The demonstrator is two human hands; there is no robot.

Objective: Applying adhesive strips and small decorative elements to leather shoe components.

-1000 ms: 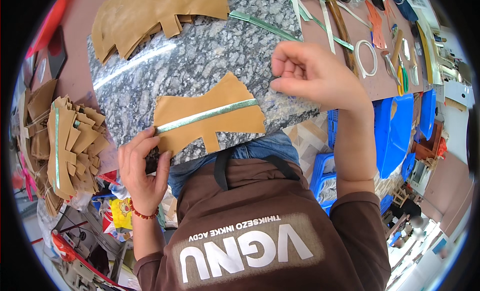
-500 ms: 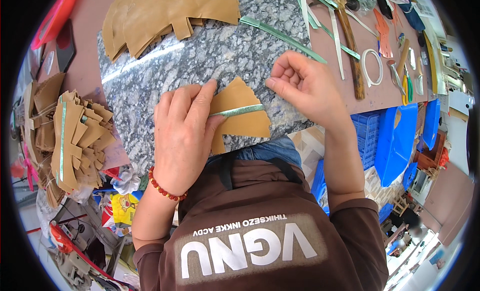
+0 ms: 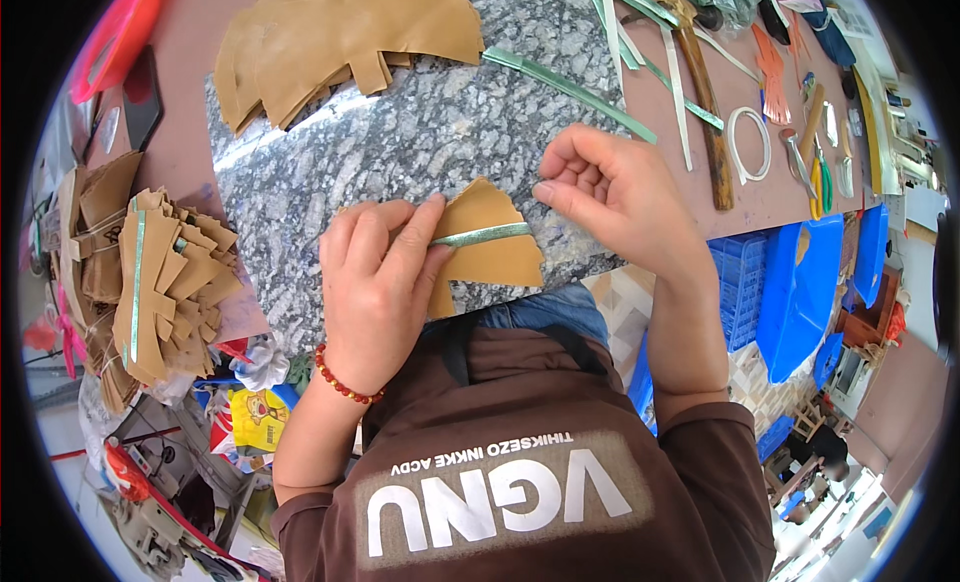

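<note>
A tan leather-like cut piece (image 3: pixel 495 270) lies at the near edge of the stone slab, a shiny green tape strip (image 3: pixel 485 234) running across it. My left hand (image 3: pixel 375 277) grips its left part, thumb and fingers closing near the strip's left end; my fingers hide that part of the piece. To the right, clear of the piece, my right hand (image 3: pixel 610 187) is raised with fingers curled and thumb against the index finger. Whatever may be in that pinch is too small to make out. Longer green strips (image 3: pixel 570 92) lie beyond it.
The speckled grey slab (image 3: pixel 400 147) rests on a brown table. Stacked tan pieces (image 3: pixel 345 37) lie at its far side, bundled ones (image 3: pixel 165 282) at left. A hammer (image 3: pixel 708 112), pliers (image 3: pixel 820 177) and a white ring (image 3: pixel 750 142) are at right, above blue crates (image 3: pixel 738 287).
The whole view has shifted slightly, the slab and stacks appearing a little lower and further right. Both hands keep nearly the same pose, the left still on the piece and the right still apart from it.
</note>
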